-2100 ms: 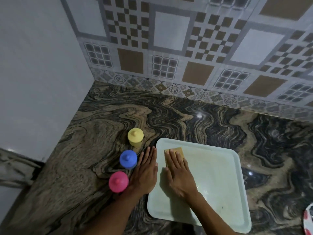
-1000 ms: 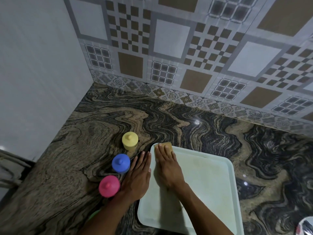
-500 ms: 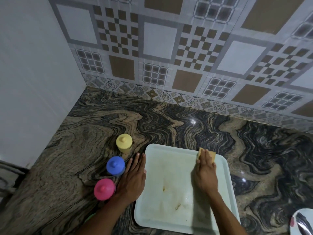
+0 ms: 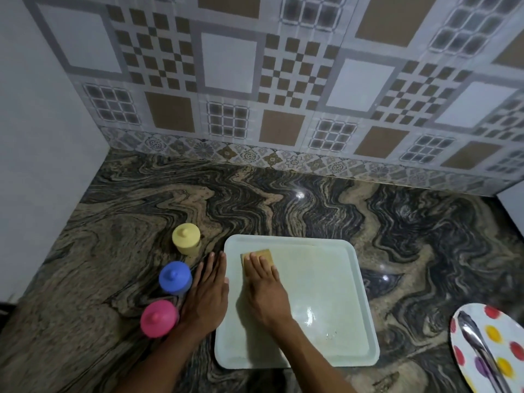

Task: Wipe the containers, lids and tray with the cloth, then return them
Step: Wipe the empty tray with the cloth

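Yellow container (image 4: 186,239), blue container (image 4: 175,277) and pink container (image 4: 159,318) stand lidded left of the pale tray (image 4: 326,279), tan cloth (image 4: 262,253) lying inside.

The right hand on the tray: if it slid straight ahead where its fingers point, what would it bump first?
Probably the far rim of the tray, near its far-left corner. The right hand presses the cloth flat, and the cloth's edge leads, so that would likely touch first.

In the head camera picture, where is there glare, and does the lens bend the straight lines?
Head view: small bright glare spots on the polished countertop and a wet sheen on the tray, right of the right hand; head view: the tile lines of the wall bow near the edges, a wide-angle effect; head view: dim light, whole image slightly soft.
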